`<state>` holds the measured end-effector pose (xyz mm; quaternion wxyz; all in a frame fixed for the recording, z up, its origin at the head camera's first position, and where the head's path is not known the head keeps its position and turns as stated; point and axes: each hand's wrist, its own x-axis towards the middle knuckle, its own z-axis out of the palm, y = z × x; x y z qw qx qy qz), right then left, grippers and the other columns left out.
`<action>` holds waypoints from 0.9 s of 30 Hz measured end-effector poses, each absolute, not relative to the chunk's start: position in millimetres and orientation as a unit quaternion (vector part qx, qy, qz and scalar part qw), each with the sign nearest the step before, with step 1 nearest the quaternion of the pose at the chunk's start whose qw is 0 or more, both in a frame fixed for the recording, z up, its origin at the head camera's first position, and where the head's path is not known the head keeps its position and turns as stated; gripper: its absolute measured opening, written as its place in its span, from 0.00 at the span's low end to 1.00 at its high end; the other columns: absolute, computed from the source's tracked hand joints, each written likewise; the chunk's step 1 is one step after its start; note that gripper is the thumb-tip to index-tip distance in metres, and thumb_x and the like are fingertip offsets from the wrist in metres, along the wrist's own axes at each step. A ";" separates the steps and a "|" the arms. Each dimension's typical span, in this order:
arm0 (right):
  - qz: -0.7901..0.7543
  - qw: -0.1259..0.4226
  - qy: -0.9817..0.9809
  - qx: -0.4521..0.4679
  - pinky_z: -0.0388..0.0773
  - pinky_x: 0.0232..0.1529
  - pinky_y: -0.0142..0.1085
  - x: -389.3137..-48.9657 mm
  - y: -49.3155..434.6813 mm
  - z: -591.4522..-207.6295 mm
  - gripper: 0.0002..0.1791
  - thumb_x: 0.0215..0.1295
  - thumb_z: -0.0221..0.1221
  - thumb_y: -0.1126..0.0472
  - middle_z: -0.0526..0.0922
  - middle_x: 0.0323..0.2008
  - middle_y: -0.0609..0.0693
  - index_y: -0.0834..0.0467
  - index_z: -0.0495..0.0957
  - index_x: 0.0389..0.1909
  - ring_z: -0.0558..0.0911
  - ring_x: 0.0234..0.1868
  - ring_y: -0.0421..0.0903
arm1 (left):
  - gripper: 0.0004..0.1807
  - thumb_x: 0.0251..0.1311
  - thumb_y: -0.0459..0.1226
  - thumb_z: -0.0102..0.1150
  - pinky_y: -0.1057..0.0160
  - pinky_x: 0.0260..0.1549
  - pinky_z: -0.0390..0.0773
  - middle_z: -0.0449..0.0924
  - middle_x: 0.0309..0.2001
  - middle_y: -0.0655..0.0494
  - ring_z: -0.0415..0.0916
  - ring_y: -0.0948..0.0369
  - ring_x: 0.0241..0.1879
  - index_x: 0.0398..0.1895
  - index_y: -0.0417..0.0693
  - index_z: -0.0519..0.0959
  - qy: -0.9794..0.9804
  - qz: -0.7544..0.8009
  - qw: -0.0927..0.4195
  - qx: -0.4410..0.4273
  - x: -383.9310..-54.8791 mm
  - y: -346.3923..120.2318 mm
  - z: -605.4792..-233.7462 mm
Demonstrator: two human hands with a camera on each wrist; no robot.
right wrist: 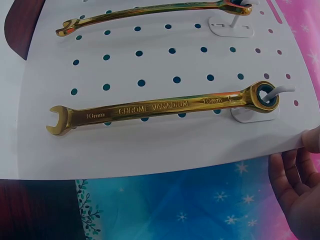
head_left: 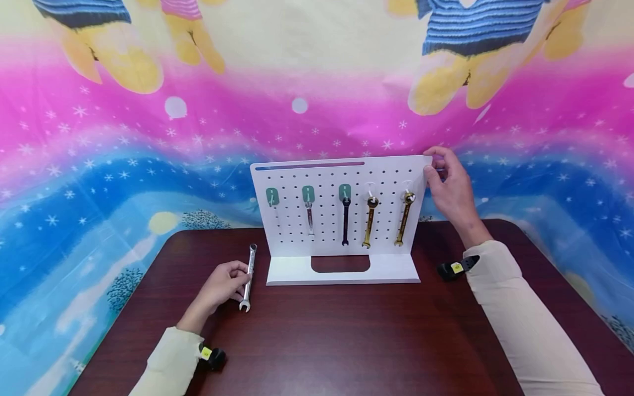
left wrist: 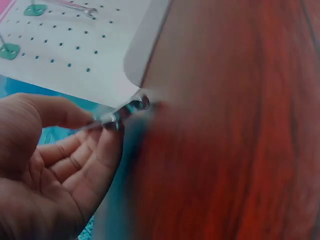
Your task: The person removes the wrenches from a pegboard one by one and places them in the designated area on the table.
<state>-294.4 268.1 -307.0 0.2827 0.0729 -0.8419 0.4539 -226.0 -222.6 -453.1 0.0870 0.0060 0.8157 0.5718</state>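
My left hand (head_left: 220,287) pinches a silver combination wrench (head_left: 251,269) between thumb and fingers, just left of the white pegboard (head_left: 329,220). Its ring end points up and its open jaw points down toward the table; in the left wrist view the wrench (left wrist: 120,116) is seen nearly end-on. At the board's upper right edge, my right hand (head_left: 452,190) grips the panel, thumb in front. Hanging on the board are a smaller silver wrench (head_left: 310,219), a black wrench (head_left: 345,221) and two gold ones. The rightmost gold wrench (right wrist: 155,107) reads "CHROME VANADIUM" and 10mm.
A green-backed hook (head_left: 272,196) at the board's far left carries nothing. The board stands on a white base (head_left: 292,272) with a cutout, on a dark reddish-brown table (head_left: 317,335). A patterned pink and blue cloth (head_left: 208,137) hangs behind and around it.
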 end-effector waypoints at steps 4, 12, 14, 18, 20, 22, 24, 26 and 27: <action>0.455 0.282 -0.841 0.075 0.76 0.41 0.33 -294.7 269.4 -307.2 0.19 0.81 0.52 0.55 0.77 0.51 0.56 0.49 0.71 0.68 0.78 0.45 0.52 | 0.07 0.70 0.30 0.57 0.58 0.21 0.83 0.77 0.28 0.48 0.75 0.57 0.20 0.44 0.31 0.76 0.839 0.537 0.083 0.000 -228.9 -223.1 -456.4; 0.454 0.281 -0.843 0.069 0.77 0.43 0.33 -293.1 269.8 -307.1 0.19 0.81 0.52 0.55 0.77 0.52 0.56 0.48 0.71 0.69 0.78 0.46 0.50 | 0.07 0.68 0.31 0.60 0.58 0.20 0.84 0.77 0.29 0.47 0.75 0.57 0.19 0.42 0.34 0.78 0.875 0.472 0.108 -0.010 -238.5 -221.1 -452.4; 0.452 0.281 -0.844 0.069 0.77 0.42 0.32 -293.2 269.3 -307.1 0.20 0.81 0.52 0.55 0.77 0.52 0.56 0.49 0.70 0.69 0.78 0.46 0.50 | 0.06 0.68 0.31 0.60 0.58 0.19 0.83 0.77 0.28 0.46 0.75 0.56 0.19 0.41 0.35 0.78 0.882 0.459 0.111 -0.005 -240.2 -220.8 -451.0; 0.452 0.285 -0.842 0.075 0.76 0.41 0.31 -293.8 269.0 -307.1 0.19 0.81 0.52 0.56 0.77 0.51 0.57 0.50 0.71 0.69 0.78 0.45 0.51 | 0.04 0.66 0.30 0.60 0.58 0.19 0.83 0.77 0.26 0.47 0.77 0.57 0.19 0.38 0.36 0.78 0.895 0.433 0.105 0.007 -241.5 -218.8 -447.7; 0.452 0.286 -0.842 0.077 0.76 0.41 0.30 -294.1 269.3 -307.2 0.19 0.81 0.53 0.56 0.77 0.51 0.57 0.50 0.71 0.68 0.78 0.45 0.50 | 0.03 0.65 0.30 0.61 0.59 0.18 0.83 0.77 0.24 0.47 0.77 0.58 0.18 0.37 0.37 0.77 0.903 0.416 0.102 0.009 -242.1 -217.6 -445.7; 0.452 0.287 -0.841 0.077 0.76 0.41 0.30 -294.1 269.3 -307.4 0.19 0.81 0.53 0.56 0.77 0.51 0.57 0.50 0.71 0.68 0.78 0.46 0.51 | 0.03 0.64 0.29 0.61 0.59 0.17 0.83 0.77 0.23 0.47 0.78 0.58 0.16 0.36 0.37 0.77 0.910 0.402 0.101 0.007 -242.9 -216.5 -444.2; 0.452 0.286 -0.842 0.076 0.76 0.41 0.30 -294.5 269.4 -307.6 0.19 0.81 0.53 0.55 0.78 0.51 0.57 0.49 0.71 0.68 0.78 0.46 0.50 | 0.04 0.64 0.29 0.62 0.60 0.16 0.82 0.78 0.22 0.47 0.78 0.59 0.15 0.36 0.37 0.77 0.917 0.386 0.099 0.005 -243.4 -215.3 -442.5; 0.451 0.285 -0.843 0.074 0.76 0.41 0.30 -294.7 268.9 -307.7 0.19 0.81 0.53 0.55 0.78 0.51 0.56 0.49 0.71 0.69 0.78 0.45 0.50 | 0.04 0.63 0.30 0.63 0.60 0.16 0.82 0.77 0.22 0.47 0.77 0.58 0.14 0.36 0.38 0.77 0.923 0.372 0.098 0.001 -242.8 -213.7 -440.8; 0.451 0.285 -0.842 0.075 0.77 0.41 0.31 -295.0 268.7 -307.8 0.20 0.81 0.53 0.55 0.78 0.51 0.56 0.49 0.71 0.69 0.78 0.45 0.50 | 0.05 0.63 0.30 0.64 0.60 0.16 0.82 0.78 0.22 0.47 0.78 0.58 0.14 0.37 0.38 0.77 0.926 0.364 0.096 0.001 -242.6 -213.1 -440.4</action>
